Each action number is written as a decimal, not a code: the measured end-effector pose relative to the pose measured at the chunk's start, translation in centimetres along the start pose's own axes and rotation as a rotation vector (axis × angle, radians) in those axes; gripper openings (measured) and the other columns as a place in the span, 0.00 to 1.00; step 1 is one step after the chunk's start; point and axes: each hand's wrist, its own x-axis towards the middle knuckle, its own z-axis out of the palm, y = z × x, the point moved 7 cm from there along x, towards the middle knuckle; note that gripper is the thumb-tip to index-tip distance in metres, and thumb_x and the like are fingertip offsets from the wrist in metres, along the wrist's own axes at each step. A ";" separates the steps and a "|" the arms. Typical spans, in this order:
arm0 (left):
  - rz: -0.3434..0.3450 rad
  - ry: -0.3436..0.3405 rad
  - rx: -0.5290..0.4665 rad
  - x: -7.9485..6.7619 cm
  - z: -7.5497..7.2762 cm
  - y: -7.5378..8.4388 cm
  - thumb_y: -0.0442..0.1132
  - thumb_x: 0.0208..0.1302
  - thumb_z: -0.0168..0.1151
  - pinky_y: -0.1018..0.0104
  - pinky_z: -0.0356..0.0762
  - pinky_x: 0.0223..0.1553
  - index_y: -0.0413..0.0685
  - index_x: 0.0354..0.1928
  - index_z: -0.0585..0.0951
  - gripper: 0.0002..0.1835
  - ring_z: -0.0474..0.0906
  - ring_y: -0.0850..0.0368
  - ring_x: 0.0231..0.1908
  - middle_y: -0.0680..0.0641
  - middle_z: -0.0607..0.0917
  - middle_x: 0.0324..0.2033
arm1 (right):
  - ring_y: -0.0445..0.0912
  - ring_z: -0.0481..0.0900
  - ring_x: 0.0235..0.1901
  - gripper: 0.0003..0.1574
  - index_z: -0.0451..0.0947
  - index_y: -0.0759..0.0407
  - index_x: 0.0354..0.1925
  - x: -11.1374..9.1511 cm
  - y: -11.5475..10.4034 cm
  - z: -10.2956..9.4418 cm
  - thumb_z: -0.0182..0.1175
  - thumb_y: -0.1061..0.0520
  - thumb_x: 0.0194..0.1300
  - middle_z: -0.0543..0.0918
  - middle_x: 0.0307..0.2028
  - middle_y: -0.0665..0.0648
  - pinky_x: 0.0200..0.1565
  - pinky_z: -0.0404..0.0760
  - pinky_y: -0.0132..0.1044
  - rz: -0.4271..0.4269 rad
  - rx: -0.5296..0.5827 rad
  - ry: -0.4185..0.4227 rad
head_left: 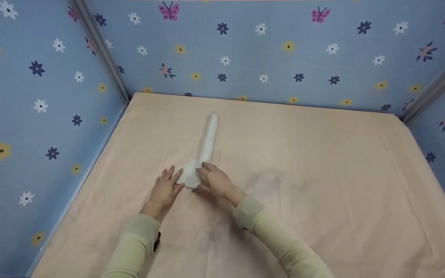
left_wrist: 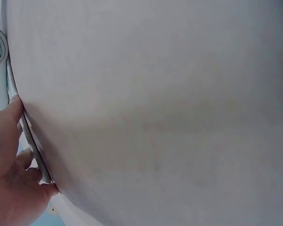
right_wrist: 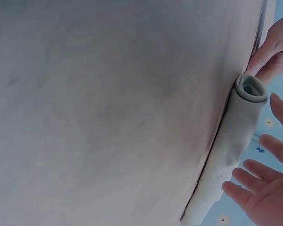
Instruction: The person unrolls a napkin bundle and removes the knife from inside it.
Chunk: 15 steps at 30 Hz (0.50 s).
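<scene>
Showing only in wrist views: the roll's (right_wrist: 228, 141) hollow end (right_wrist: 253, 98).

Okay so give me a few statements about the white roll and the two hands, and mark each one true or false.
1. The white roll lies on the pinkish cloth. True.
2. The flat part extends towards the right hand. False: it extends towards the left hand.
3. The roll's near end shows a hollow centre. True.
4. The right hand is clenched into a fist. False: its fingers are spread apart.
5. Butterflies decorate the blue wall. True.
</scene>
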 end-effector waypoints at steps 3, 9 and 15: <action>0.011 0.005 -0.005 0.0 -0.1 0.1 0.50 0.65 0.49 0.42 0.44 0.60 0.48 0.65 0.59 0.30 0.44 0.37 0.64 0.37 0.52 0.65 | 0.51 0.62 0.59 0.33 0.66 0.59 0.58 0.3 -0.4 -0.1 0.58 0.45 0.59 0.64 0.59 0.63 0.58 0.63 0.38 -0.010 0.021 0.037; 0.022 0.018 -0.009 0.0 -0.1 0.1 0.49 0.64 0.50 0.40 0.44 0.59 0.48 0.65 0.60 0.29 0.45 0.36 0.63 0.37 0.52 0.65 | 0.51 0.62 0.59 0.29 0.69 0.59 0.55 1.0 -1.0 0.1 0.57 0.45 0.60 0.65 0.59 0.63 0.59 0.61 0.37 -0.029 -0.001 0.108; 0.009 0.022 -0.002 0.1 0.1 0.0 0.50 0.64 0.50 0.41 0.44 0.59 0.49 0.65 0.60 0.29 0.45 0.37 0.63 0.37 0.53 0.65 | 0.51 0.58 0.61 0.29 0.69 0.57 0.55 1.9 -0.5 0.6 0.54 0.43 0.61 0.62 0.61 0.60 0.61 0.56 0.39 0.032 -0.027 0.095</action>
